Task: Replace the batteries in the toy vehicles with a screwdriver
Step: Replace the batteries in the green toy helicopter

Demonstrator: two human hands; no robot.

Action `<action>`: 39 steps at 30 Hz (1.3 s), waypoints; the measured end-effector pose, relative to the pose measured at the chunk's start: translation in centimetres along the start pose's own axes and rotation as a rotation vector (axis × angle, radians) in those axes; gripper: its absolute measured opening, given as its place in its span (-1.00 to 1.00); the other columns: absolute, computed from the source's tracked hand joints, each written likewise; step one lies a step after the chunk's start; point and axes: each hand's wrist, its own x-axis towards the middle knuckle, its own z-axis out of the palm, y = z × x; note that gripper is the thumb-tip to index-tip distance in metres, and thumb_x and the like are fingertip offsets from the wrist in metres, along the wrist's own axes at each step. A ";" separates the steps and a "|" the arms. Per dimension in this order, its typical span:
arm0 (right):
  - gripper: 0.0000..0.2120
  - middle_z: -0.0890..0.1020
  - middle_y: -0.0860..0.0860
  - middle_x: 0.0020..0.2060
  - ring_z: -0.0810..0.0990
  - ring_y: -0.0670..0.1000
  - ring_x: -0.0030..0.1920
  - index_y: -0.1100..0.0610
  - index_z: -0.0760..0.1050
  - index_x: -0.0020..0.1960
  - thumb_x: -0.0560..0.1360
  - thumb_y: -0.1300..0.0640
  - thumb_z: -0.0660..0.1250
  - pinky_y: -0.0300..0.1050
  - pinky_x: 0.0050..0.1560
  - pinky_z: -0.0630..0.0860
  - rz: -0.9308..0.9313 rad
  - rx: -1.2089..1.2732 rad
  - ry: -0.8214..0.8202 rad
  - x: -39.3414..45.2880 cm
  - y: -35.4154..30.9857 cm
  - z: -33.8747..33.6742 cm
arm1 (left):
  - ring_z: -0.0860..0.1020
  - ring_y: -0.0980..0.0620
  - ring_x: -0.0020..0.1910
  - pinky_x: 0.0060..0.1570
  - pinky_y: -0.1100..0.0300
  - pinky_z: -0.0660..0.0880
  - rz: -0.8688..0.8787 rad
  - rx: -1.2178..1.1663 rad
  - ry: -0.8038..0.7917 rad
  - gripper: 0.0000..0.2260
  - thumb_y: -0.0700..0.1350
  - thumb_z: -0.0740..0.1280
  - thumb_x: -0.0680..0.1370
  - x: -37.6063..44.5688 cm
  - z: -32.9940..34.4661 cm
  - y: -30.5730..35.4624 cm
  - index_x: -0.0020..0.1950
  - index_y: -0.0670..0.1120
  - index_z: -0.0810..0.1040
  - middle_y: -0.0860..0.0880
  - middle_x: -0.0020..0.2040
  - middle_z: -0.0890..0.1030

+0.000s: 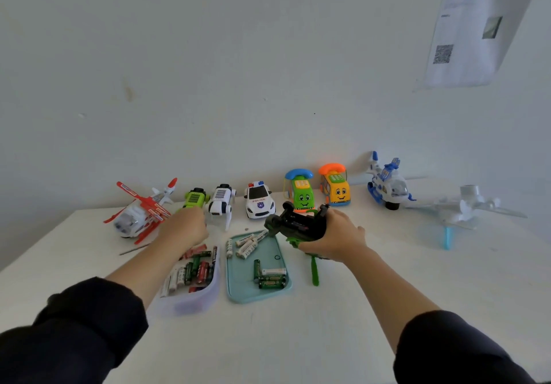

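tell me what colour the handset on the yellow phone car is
Orange handset on the yellow phone car, clearest in the head view.

A row of toys stands along the back of the table (298, 339), against the wall: from left to right a helicopter (140, 215), two robot dogs (195, 198) (221, 203) side by side, a police car (258, 203), two phone cars (301, 191) (336, 187), another helicopter (386, 185) and, farthest right, a plane (465, 208). Before the row, near the middle, a tray (247, 291) holds batteries (269, 276); just left of it a tub (193, 303) holds more batteries (193, 270). The left hand (186, 227) is between the tub and the dogs. The right hand (337, 236) holds a toy (298, 224) above the tray's far right corner
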 end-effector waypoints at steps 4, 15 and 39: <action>-0.49 0.42 -0.12 -0.03 0.40 -0.04 0.10 -0.10 0.30 0.02 0.21 -0.26 0.44 0.09 0.19 0.32 -0.014 -0.007 0.008 0.0 0.0 0.3 | 0.48 -0.07 -0.15 -0.22 0.18 0.37 0.105 -0.493 0.261 -0.91 -0.28 0.24 0.50 -0.1 -2.7 2.3 -0.09 -0.21 0.53 -0.03 -0.18 0.50; -0.37 0.44 -0.08 0.03 0.37 -0.03 -0.02 -0.08 0.30 0.10 0.19 -0.37 0.40 0.08 0.18 0.36 0.074 0.005 -0.024 -0.5 0.5 0.0 | 0.44 0.09 -0.40 -0.37 0.27 0.36 0.444 -0.945 0.700 -0.85 -0.05 0.23 0.60 -3.4 -3.4 10.3 0.03 -0.13 0.46 0.03 -0.34 0.47; -0.42 0.45 -0.14 -0.01 0.33 -0.01 0.23 -0.09 0.30 0.18 0.26 -0.23 0.43 0.05 0.08 0.30 0.027 0.012 0.009 -0.3 -1.6 0.3 | 0.48 0.08 -0.43 -0.44 0.38 0.39 0.676 -0.839 0.737 -0.83 0.07 0.25 0.54 -1.8 1.3 12.4 -0.09 -0.01 0.37 0.08 -0.37 0.48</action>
